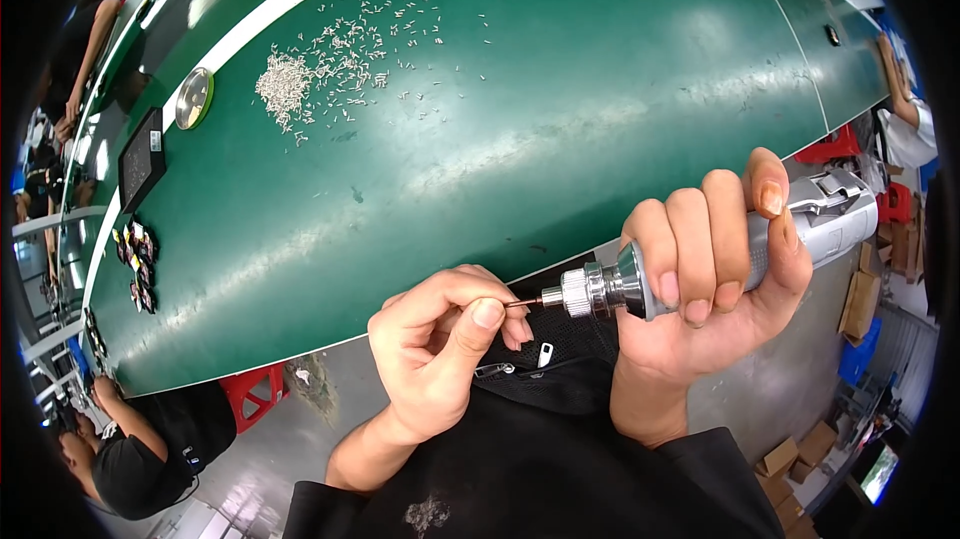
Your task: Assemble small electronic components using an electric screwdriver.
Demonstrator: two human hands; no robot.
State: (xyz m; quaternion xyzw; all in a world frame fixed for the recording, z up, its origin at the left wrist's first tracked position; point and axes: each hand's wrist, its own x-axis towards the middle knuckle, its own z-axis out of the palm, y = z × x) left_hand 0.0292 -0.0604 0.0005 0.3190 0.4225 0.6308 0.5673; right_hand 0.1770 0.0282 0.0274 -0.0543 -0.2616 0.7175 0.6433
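Note:
My right hand (690,269) is wrapped round the silver body of a power screwdriver (838,231), held level with its nose towards the left. A thin, dark, copper-toned screwdriver bit (534,301) sticks out of the knurled chuck (577,293). My left hand (432,344) pinches the bit's far end between thumb and forefinger, which hide the tip. Whether a small part sits on that tip cannot be made out. Both hands are in front of my body, by the near edge of the green table (600,119).
Many tiny silvery pin-like pieces (284,87) lie heaped and scattered at the far left. Beside them are a round yellow-green-rimmed dish (194,99), a black tray (143,160) and several small dark parts (136,264). Red stools (254,397) and other people (160,449) surround the table.

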